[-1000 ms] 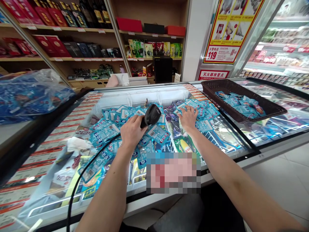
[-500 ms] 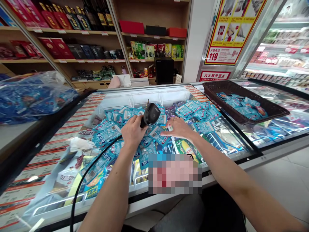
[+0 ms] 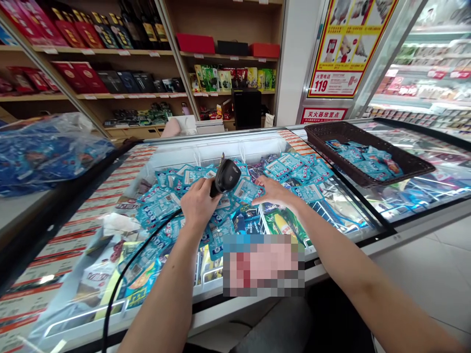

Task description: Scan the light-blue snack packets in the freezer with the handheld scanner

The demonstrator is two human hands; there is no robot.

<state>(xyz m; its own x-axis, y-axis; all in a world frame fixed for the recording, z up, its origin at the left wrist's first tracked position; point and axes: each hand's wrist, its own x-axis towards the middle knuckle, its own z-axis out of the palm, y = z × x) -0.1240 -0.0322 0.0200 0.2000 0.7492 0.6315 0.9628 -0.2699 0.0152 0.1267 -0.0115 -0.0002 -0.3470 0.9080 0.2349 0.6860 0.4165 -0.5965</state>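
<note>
Locate the blue packet (image 3: 246, 190) between near and far edges of the freezer (image 3: 176, 151). Note right fingers (image 3: 265, 182) pinching its right end, left fingers (image 3: 199, 185) wrapped around the scanner (image 3: 228, 176). Treat as probably light, limp, slippery; hold by sealed edges.

The scanner (image 3: 227, 176) is black plastic, smooth with a soft sheen, and its cable (image 3: 121, 274) has a smooth, rubbery-looking skin. Blue packets (image 3: 160, 208) of glossy film catch the light in creases. The glass (image 3: 342, 203) is slick and mirror-bright in patches. At right, the basket (image 3: 368, 182) looks woven and rough; at left, the clear plastic bag (image 3: 47, 152) is shiny and crinkled. The far shelves (image 3: 224, 19) look like matt, pale wood; the near-right floor (image 3: 419, 274) is smooth tile.
</note>
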